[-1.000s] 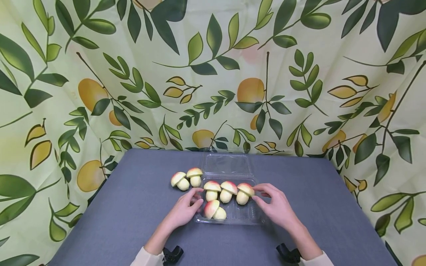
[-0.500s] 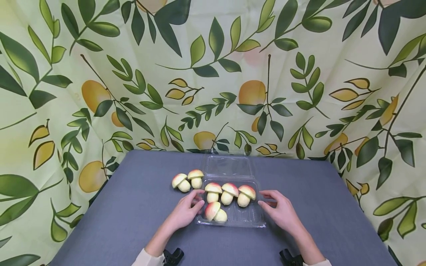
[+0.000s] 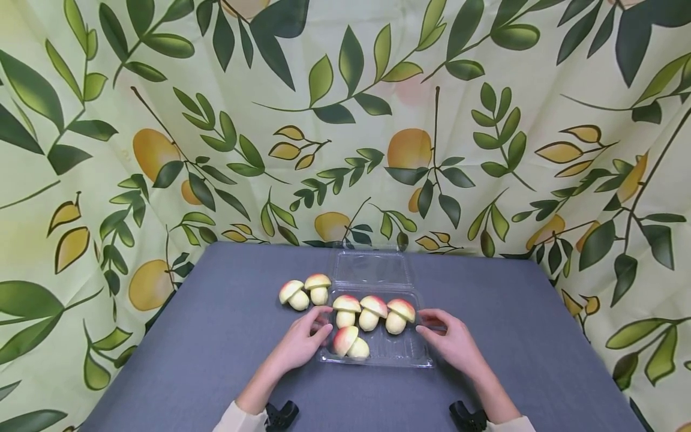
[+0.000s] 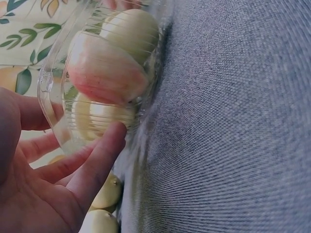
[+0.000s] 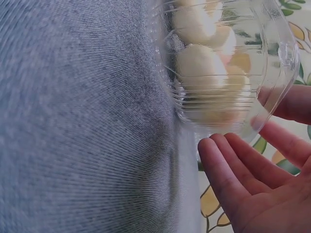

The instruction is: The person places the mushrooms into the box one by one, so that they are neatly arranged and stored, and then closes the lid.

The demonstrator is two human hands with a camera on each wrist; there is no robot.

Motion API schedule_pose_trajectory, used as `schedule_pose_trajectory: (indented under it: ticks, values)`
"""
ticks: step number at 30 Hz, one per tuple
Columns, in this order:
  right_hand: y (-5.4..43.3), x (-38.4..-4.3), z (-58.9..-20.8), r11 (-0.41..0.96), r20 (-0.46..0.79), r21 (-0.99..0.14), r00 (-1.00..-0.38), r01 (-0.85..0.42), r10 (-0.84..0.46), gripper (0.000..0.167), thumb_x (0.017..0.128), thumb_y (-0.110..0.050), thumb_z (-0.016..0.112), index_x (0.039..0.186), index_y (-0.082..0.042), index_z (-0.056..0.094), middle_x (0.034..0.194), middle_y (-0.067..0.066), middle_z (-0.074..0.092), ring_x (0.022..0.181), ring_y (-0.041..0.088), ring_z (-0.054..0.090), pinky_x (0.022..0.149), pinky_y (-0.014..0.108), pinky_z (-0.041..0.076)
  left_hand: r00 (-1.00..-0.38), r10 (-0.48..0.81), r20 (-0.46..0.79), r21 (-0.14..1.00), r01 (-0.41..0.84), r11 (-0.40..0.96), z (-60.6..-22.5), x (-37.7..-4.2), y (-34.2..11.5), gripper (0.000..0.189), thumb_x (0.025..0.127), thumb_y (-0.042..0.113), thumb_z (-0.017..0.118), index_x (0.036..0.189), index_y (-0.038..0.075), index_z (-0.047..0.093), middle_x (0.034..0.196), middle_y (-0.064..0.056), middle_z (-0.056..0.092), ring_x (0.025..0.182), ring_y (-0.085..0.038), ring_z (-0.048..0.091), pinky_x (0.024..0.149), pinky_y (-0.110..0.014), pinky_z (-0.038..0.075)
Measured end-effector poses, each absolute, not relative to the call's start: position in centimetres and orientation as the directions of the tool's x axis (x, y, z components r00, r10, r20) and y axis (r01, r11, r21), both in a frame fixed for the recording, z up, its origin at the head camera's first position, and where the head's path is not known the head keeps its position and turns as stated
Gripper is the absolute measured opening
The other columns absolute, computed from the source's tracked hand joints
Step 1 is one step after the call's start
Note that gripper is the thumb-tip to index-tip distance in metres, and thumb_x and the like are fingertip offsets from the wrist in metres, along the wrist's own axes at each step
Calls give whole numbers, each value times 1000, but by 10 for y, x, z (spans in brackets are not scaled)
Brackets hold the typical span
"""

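A clear plastic clamshell box (image 3: 396, 353) sits with its lid (image 3: 372, 268) laid back. Inside its base, three mushroom-shaped pieces (image 3: 371, 313) with pale stems and red-tinged caps form a back row. Another mushroom piece (image 3: 351, 342) lies tilted at the front left. My left hand (image 3: 302, 342) is at the box's left side, its fingertips (image 4: 116, 133) against the ribbed outer wall. At the right side is my right hand (image 3: 450, 341), fingers loosely extended, some beside the rim in the right wrist view. Whether these press on the plastic I cannot tell. Neither hand holds a mushroom piece.
Two more mushroom pieces (image 3: 293, 294) lie on the grey-blue cloth (image 3: 237, 300) just left of the box. Behind the table hangs a leaf-and-fruit patterned curtain (image 3: 345, 144).
My right hand has come away from the rightmost mushroom piece to the box's right side, then edged slightly inward. My left hand stays in place. The view has shifted a little.
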State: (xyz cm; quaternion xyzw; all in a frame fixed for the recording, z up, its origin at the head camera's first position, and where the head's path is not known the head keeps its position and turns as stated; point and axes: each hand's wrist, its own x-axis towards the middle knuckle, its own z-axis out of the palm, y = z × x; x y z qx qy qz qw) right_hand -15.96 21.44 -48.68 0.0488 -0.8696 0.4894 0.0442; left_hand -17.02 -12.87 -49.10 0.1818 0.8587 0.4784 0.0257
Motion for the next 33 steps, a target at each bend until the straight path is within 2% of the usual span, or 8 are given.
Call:
schedule_pose_trajectory:
  ticks: [14,33]
  values:
    - [215,-162,-488,448,104,-885,-992,-128,-77,34,92,-15,77,123,-3,69,119,13,70,107,25,67,89,30,54,-936,331,119,836,274,475,-490,-170,-130,39,103,20,62,139,7,56,104,-8,64,77,-13,69,72,-28,54]
    - [216,-162,-489,454,92,-883,-993,-115,-73,31,92,-11,76,122,-2,69,117,12,70,105,25,67,88,29,54,-949,278,151,844,270,464,-488,-170,-128,41,101,18,65,138,2,58,104,-10,67,75,-11,69,69,-27,55]
